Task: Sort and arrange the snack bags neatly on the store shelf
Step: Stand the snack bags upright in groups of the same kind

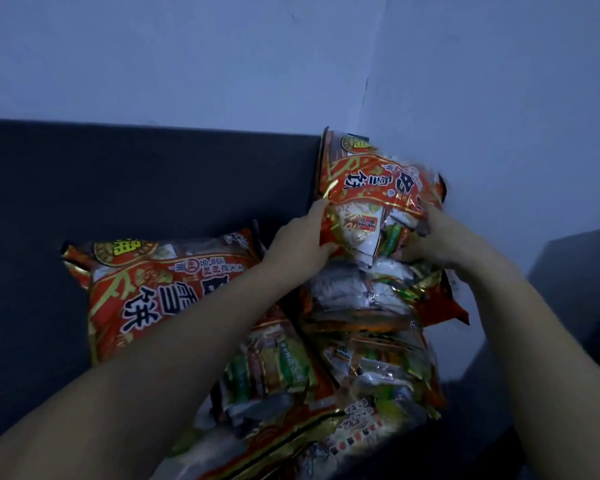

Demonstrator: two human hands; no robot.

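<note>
Fingers [320, 210] of the left hand [298, 240] curl round the left edge of the top snack bag [371, 181], thumb side up along the foil and the rest tucked beneath it. Opposite them, the right hand [445, 237] grips the same bag's right side; it is blurred, so only the curl of its fingers [414, 252] under the lower edge can be made out. Between the two grips the red and gold bag stands tilted, its printed face toward the camera and its far end leaning into the wall corner.

Directly beneath the fingers lies a stack of snack bags [357, 299], crumpled and uneven. Nearer than the hands, under both forearms, more bags [278, 375] overlap and slope toward the camera. Left of the left hand, just beside the stack, a flat snack bag [146, 292] lies face up. All rest on a dark shelf [28, 323], with a pale wall [187, 64] beyond the fingers.
</note>
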